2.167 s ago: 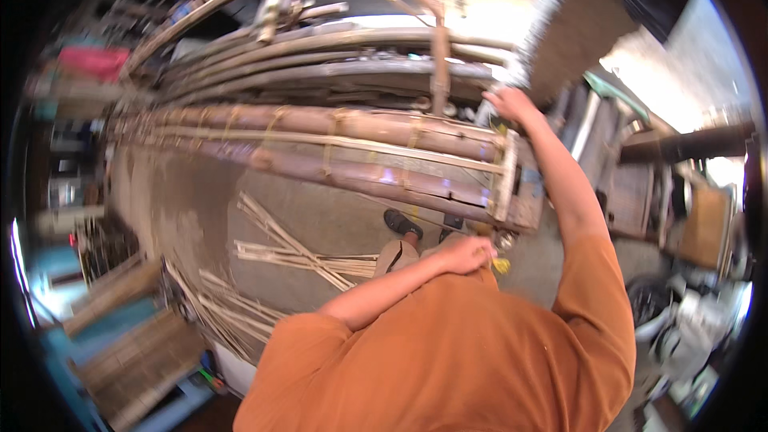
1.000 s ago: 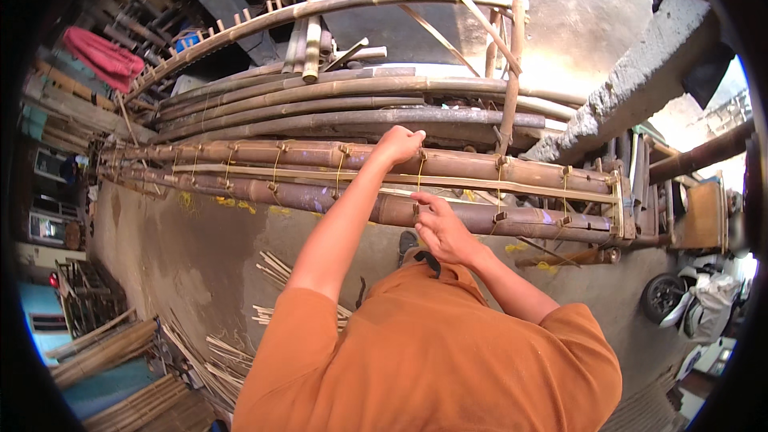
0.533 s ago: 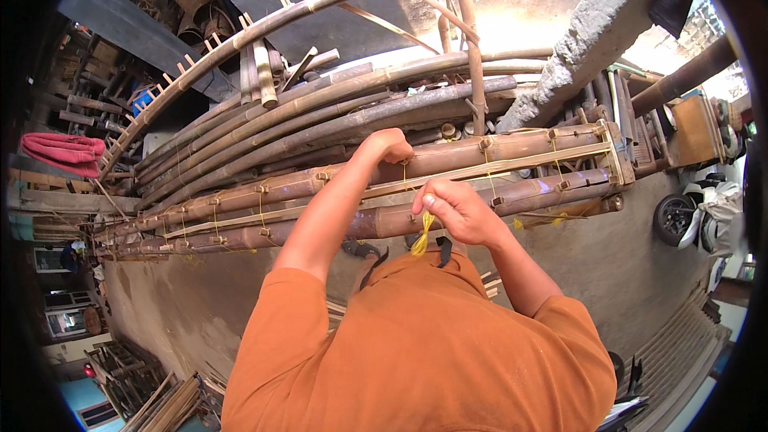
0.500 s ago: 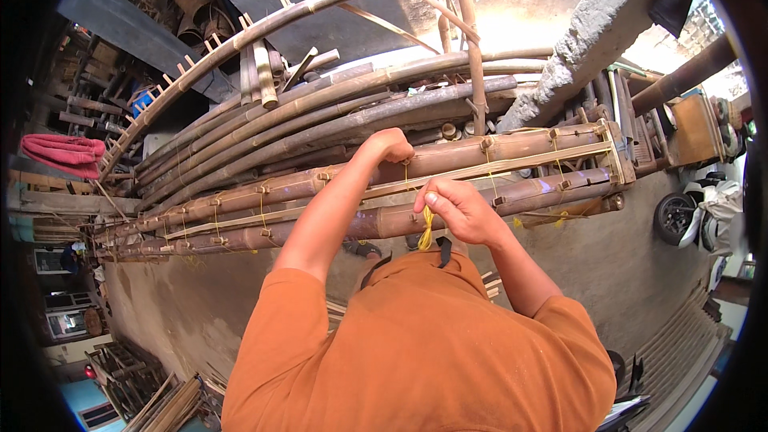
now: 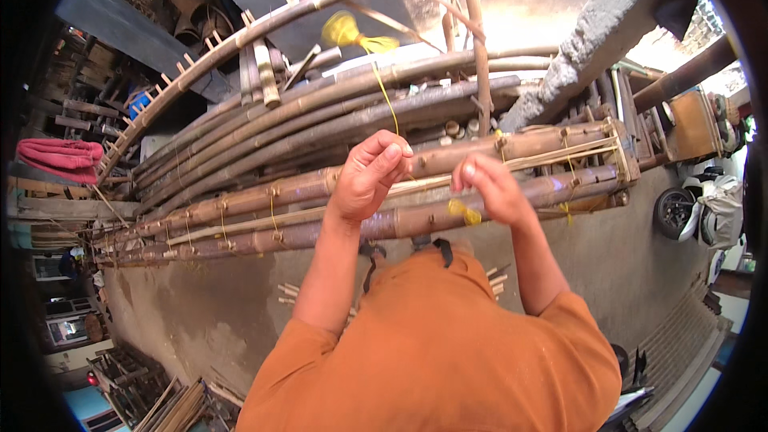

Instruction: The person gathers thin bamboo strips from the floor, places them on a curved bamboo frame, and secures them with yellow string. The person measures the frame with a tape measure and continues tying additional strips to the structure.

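Note:
My left hand (image 5: 370, 174) is closed in a pinch on a thin yellow string (image 5: 387, 100). The string runs up to a blurred yellow bundle (image 5: 342, 30) in the air above the stacked poles. To its right, my right hand (image 5: 494, 190) has curled, slightly smeared fingers; what they hold is not plain. Just below those fingers is a blurred yellow string bundle (image 5: 464, 211). Both hands are above a long bamboo frame, with a far pole (image 5: 456, 156), a near pole (image 5: 352, 228) and thin strips (image 5: 524, 162) between them. Several yellow strings cross it.
Long bent bamboo poles (image 5: 304, 116) are stacked behind the frame, below an arched pegged bamboo pole (image 5: 272, 22). A rough concrete pillar (image 5: 588, 28) leans in at the right. A motorbike (image 5: 690, 212) stands far right; a red cloth (image 5: 60, 160) hangs far left.
My left hand has lifted off the far pole and come nearer, drawing string. A yellow bundle now swings in the air beyond it. My right hand has moved right and slightly up.

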The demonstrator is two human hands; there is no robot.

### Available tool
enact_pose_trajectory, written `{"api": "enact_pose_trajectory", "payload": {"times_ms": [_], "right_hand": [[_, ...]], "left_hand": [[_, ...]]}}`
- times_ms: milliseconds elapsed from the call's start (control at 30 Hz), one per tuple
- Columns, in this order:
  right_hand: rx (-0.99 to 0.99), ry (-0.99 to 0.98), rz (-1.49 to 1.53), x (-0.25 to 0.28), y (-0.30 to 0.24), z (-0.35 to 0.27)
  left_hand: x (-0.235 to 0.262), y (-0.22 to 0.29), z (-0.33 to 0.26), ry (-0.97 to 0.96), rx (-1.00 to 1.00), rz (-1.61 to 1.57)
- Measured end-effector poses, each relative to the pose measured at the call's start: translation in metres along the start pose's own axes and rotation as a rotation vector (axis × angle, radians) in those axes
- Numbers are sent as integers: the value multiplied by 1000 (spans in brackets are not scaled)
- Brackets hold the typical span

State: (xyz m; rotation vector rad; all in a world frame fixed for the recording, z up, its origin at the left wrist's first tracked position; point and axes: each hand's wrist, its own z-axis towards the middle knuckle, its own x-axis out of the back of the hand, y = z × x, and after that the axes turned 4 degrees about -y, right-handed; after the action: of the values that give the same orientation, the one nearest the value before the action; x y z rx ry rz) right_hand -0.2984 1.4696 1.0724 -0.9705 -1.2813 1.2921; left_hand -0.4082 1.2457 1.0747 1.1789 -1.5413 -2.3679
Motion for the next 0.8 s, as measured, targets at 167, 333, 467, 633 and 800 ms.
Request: {"api": "enact_pose_trajectory", "payload": {"times_ms": [167,333,467,633,800], "right_hand": [[97,-99,-113,4,3,70],[40,-55,-556,1,49,177],[-150,-115,-783,7,163,220],[-337,-126,-795,15,215,220],[-287,100,-680,84,179,241]], "left_hand": [[-51,22,-49,-227,268,363],[-103,-24,-79,-462,464,479],[-99,-55,-89,-468,566,326],[-91,-78,-103,-423,597,200],[-80,-99,-100,-479,634,98]]}}
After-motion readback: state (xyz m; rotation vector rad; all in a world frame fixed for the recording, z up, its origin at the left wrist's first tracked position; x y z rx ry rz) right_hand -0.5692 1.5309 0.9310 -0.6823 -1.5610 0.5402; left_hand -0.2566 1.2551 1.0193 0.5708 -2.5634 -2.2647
